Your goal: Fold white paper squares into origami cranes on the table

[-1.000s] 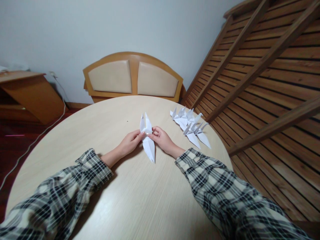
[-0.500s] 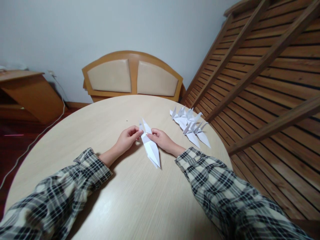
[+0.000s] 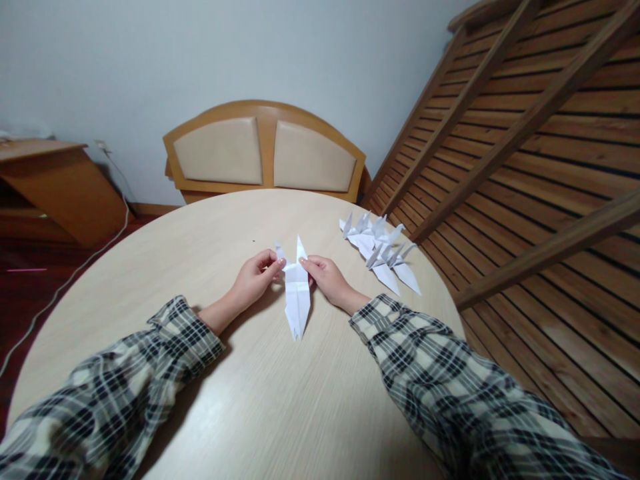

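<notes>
A white folded-paper crane [image 3: 298, 297], partly folded, is held between my two hands over the table. Two narrow points stick up from its far end, and its wider part points back toward me. My left hand [image 3: 257, 275] is closed, pinching the left point between thumb and fingers. Closed on the right point is my right hand [image 3: 327, 277], its thumb lying on top of the paper. The undersides of the fingers are hidden. Finished white paper cranes [image 3: 385, 257], several in number, stand clustered to the right of my right hand.
The round pale wooden table [image 3: 240, 400] spreads under both arms. Behind it stands a headboard with cream panels [image 3: 315, 157] against the wall. A slatted wooden frame [image 3: 530, 173] leans at the right. A desk [image 3: 65, 193] and a white cable [image 3: 75, 273] are at the left.
The paper's two far points have spread apart, and its body has turned from slanting to nearly straight toward me. My right thumb has moved up onto the right point. The finished cranes have not moved.
</notes>
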`<state>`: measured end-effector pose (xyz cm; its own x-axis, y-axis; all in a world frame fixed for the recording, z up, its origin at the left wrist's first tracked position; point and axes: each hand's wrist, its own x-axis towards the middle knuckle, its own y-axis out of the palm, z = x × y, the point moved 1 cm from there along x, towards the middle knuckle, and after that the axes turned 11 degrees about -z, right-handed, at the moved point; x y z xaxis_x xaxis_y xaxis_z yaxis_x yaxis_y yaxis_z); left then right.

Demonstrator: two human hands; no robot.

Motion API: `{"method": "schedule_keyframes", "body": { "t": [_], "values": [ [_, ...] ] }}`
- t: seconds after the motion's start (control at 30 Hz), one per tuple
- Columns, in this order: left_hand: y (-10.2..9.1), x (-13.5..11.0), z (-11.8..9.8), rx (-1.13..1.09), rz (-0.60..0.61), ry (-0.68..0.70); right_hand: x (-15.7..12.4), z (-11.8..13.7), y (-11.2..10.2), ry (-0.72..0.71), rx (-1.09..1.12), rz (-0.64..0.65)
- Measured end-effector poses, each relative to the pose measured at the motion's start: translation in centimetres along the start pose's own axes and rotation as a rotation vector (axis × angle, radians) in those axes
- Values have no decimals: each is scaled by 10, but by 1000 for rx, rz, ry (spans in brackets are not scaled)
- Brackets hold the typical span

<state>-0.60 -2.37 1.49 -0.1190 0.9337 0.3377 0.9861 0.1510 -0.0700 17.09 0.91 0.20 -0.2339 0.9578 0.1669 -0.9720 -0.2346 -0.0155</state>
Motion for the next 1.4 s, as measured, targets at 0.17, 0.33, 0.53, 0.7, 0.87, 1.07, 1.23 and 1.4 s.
{"method": "schedule_keyframes", "body": {
  "t": [0.17, 0.33, 0.53, 0.7, 0.87, 1.07, 1.23, 1.4],
  "values": [
    [-1, 0, -7, 66, -85, 13, 0, -1, 0, -14, 31, -74],
    [1, 0, -11, 39, -81, 0, 1, -1, -2, -33, 59, -122],
    [2, -1, -12, -11, -107, -35, 1, 4, -3, -57, 47, -166],
    [4, 0, -12, -130, -152, -40, 2, 20, -3, -156, 48, -199],
    [7, 0, -19, -171, -197, -1, -2, 38, -4, -238, 0, -250],
    [9, -3, -33, -187, -254, 73, -8, 49, -6, -328, -80, -305],
    [12, -6, -41, -174, -284, 192, -13, 53, -7, -455, -143, -353],
    [11, -6, -34, -138, -285, 189, -16, 47, -4, -561, -231, -330]
  ]
}}
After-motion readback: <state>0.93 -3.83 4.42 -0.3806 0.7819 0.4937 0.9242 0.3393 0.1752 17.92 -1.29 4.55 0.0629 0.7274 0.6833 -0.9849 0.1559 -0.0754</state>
